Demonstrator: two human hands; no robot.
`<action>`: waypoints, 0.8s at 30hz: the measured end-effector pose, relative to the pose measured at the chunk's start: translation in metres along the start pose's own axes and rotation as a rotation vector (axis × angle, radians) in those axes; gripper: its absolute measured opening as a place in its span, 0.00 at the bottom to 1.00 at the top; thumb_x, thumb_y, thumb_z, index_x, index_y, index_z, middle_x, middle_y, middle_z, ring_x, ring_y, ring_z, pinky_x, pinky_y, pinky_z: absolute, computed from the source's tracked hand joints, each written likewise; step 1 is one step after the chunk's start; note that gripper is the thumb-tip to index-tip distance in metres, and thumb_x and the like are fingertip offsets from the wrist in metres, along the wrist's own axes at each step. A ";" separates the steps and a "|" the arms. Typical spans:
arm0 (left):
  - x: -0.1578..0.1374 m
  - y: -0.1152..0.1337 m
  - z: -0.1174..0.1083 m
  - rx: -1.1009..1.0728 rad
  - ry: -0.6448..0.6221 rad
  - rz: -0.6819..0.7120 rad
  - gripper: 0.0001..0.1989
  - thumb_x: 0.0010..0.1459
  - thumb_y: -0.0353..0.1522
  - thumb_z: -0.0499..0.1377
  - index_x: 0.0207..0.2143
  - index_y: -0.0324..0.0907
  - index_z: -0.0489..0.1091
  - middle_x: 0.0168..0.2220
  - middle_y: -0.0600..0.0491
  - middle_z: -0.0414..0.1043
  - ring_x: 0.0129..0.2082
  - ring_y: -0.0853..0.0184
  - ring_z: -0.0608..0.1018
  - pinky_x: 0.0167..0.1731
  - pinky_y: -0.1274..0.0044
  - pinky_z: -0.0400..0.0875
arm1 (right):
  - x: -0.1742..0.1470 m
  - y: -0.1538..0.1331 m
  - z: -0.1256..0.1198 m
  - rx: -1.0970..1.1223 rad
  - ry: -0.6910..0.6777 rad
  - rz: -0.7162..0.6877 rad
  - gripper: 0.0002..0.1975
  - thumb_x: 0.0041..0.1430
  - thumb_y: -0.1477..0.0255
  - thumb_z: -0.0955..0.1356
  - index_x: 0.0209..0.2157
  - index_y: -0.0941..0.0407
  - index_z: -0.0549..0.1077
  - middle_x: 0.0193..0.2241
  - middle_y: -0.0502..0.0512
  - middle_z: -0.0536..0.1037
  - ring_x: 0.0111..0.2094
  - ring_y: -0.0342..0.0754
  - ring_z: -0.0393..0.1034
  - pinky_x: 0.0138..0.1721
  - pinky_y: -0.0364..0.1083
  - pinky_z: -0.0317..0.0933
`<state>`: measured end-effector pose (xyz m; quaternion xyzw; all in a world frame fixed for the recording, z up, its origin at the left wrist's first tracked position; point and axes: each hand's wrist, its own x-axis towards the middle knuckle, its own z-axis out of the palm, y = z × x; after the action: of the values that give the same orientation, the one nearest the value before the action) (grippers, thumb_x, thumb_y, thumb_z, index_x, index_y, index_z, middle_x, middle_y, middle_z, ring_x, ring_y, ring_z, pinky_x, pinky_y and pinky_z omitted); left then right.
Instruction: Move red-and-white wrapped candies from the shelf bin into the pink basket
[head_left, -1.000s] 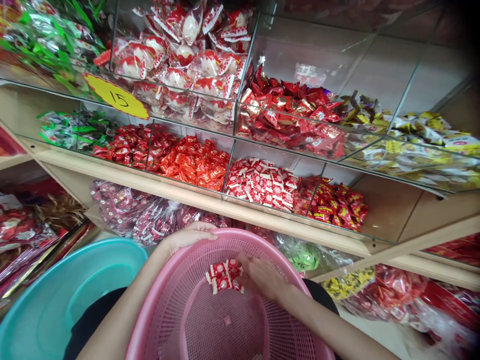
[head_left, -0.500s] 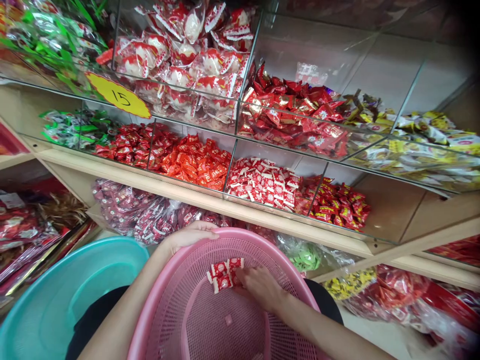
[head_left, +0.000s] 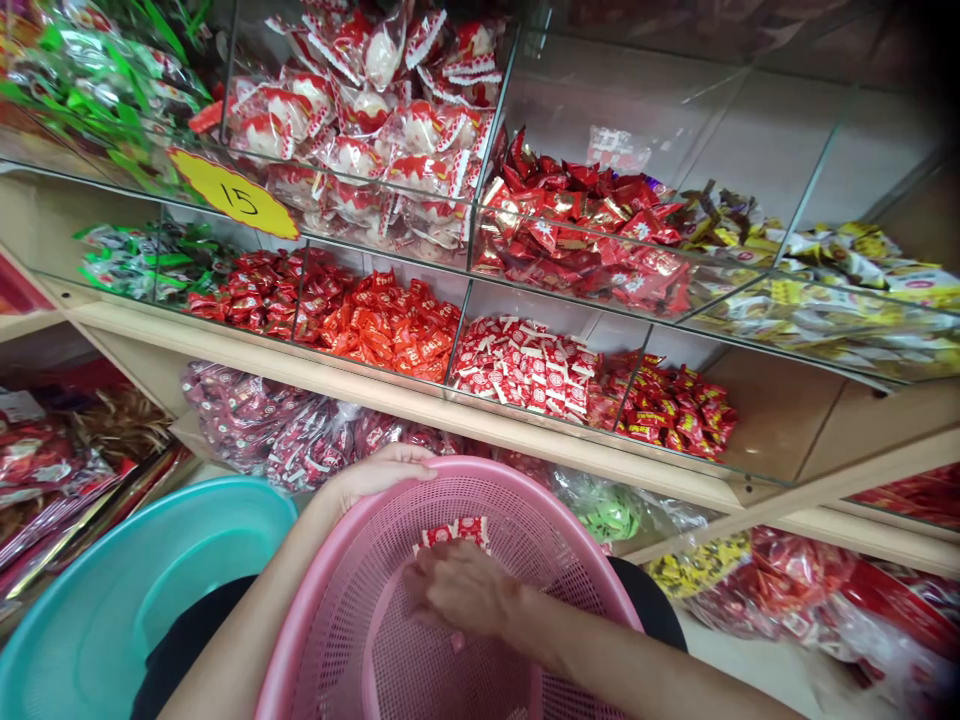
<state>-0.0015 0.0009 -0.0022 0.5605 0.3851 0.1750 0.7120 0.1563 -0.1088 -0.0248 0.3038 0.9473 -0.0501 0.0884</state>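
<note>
My left hand (head_left: 381, 474) is closed over the far left rim of a pink plastic basket (head_left: 450, 478) with mesh walls. Inside the basket, my right hand (head_left: 459, 585) is held palm down, its fingertips pointing left and smeared by motion. Just beyond it, several red and white wrapped candies (head_left: 454, 531) show at the basket's far inner side. The hand hides the near part of these candies, and I cannot make out whether its fingers hold any.
A turquoise basket (head_left: 217, 500) stands at left. Ahead, shelf bins hold red and white candies (head_left: 525, 365), orange-red candies (head_left: 405, 325) and red-gold candies (head_left: 577, 220). A yellow tag (head_left: 234, 193) marked 15 hangs above. Bagged sweets (head_left: 799, 580) lie at lower right.
My right hand has moved left and slightly nearer within the basket, now covering part of the candies. My left hand stays on the rim.
</note>
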 end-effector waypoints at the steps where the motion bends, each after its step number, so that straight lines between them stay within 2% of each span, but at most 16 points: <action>1: 0.000 0.000 0.000 0.002 -0.007 0.001 0.17 0.45 0.36 0.65 0.38 0.37 0.74 0.33 0.51 0.74 0.30 0.68 0.73 0.33 0.78 0.64 | 0.002 -0.001 0.000 -0.001 -0.018 0.005 0.14 0.60 0.62 0.64 0.38 0.59 0.71 0.36 0.55 0.76 0.33 0.48 0.72 0.32 0.45 0.66; 6: 0.000 0.001 0.001 0.044 0.037 0.014 0.16 0.45 0.36 0.65 0.36 0.37 0.74 0.33 0.53 0.73 0.31 0.69 0.72 0.34 0.78 0.63 | 0.001 0.007 0.005 -0.006 -0.018 0.130 0.19 0.59 0.58 0.64 0.40 0.60 0.71 0.36 0.59 0.76 0.35 0.51 0.72 0.34 0.48 0.67; 13: 0.000 0.000 0.001 0.067 0.069 0.015 0.18 0.44 0.37 0.65 0.37 0.36 0.73 0.35 0.52 0.73 0.34 0.67 0.73 0.36 0.77 0.63 | -0.017 0.019 0.014 0.026 0.103 0.116 0.24 0.59 0.62 0.65 0.53 0.59 0.60 0.39 0.58 0.75 0.35 0.51 0.72 0.33 0.48 0.66; 16: 0.000 0.000 0.001 0.041 0.008 0.020 0.17 0.45 0.37 0.65 0.38 0.36 0.73 0.34 0.51 0.74 0.33 0.67 0.73 0.35 0.77 0.64 | -0.020 0.023 0.020 0.038 0.123 0.173 0.27 0.58 0.64 0.66 0.56 0.58 0.57 0.41 0.59 0.75 0.37 0.52 0.73 0.34 0.48 0.67; 19: 0.001 0.000 0.000 0.027 -0.010 0.021 0.17 0.46 0.36 0.64 0.38 0.36 0.73 0.34 0.50 0.74 0.32 0.67 0.74 0.34 0.77 0.65 | -0.020 0.026 0.024 0.026 0.121 0.236 0.25 0.60 0.67 0.65 0.56 0.58 0.57 0.40 0.59 0.75 0.36 0.52 0.73 0.32 0.48 0.67; 21: 0.001 -0.001 -0.001 0.038 0.019 0.023 0.18 0.46 0.36 0.65 0.38 0.35 0.73 0.34 0.50 0.74 0.32 0.67 0.74 0.34 0.77 0.64 | -0.020 0.026 0.023 0.024 0.116 0.265 0.24 0.60 0.68 0.65 0.56 0.57 0.57 0.39 0.59 0.75 0.36 0.52 0.73 0.32 0.48 0.67; 24: 0.002 -0.002 -0.002 0.044 0.014 0.020 0.18 0.46 0.37 0.64 0.38 0.35 0.72 0.34 0.49 0.74 0.31 0.67 0.74 0.33 0.78 0.64 | -0.022 0.024 0.013 0.069 0.120 0.260 0.28 0.58 0.63 0.67 0.57 0.58 0.57 0.40 0.59 0.76 0.37 0.52 0.74 0.33 0.47 0.67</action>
<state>-0.0020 0.0026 -0.0049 0.5785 0.3883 0.1776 0.6950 0.1897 -0.1037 -0.0345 0.4293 0.9012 -0.0527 0.0268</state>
